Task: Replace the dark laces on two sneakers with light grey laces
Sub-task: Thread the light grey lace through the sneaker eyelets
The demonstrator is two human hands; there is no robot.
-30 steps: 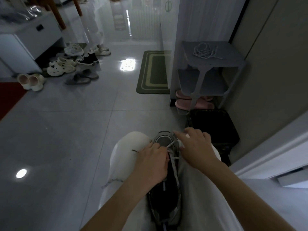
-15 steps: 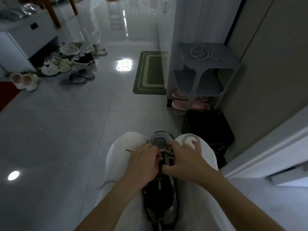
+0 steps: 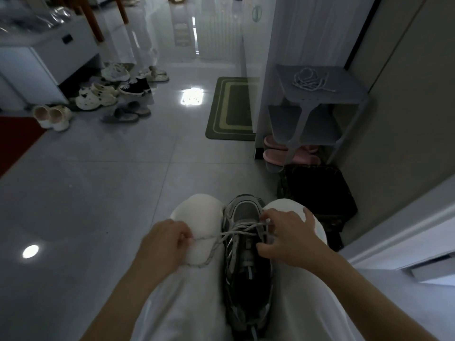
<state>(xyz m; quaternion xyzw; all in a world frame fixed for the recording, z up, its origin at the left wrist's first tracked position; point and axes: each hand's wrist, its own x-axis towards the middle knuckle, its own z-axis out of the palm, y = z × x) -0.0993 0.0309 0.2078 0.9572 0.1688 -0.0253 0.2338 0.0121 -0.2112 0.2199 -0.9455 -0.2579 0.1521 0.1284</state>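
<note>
Currently, a dark and grey sneaker [image 3: 247,257] is seen wedged between the knees of a seated person in pale trousers, with its toe pointing far. A light grey lace [image 3: 231,233] is crossed over the far eyelets only. The nearer eyelets along the tongue appear unlaced, and no dark lace can be made out on the shoe. One end of the lace is pinched in the curled fingers of the left hand [image 3: 163,242] and drawn out to the left over the knee, with a slack loop trailing nearer. The right hand [image 3: 290,232] is curled at the sneaker's right edge, its fingers closed on the strands there. A second coil of pale lace [image 3: 311,80] is left on a grey shelf [image 3: 344,94] at far right. The second sneaker cannot be identified. The task is judged less than half done.
</note>
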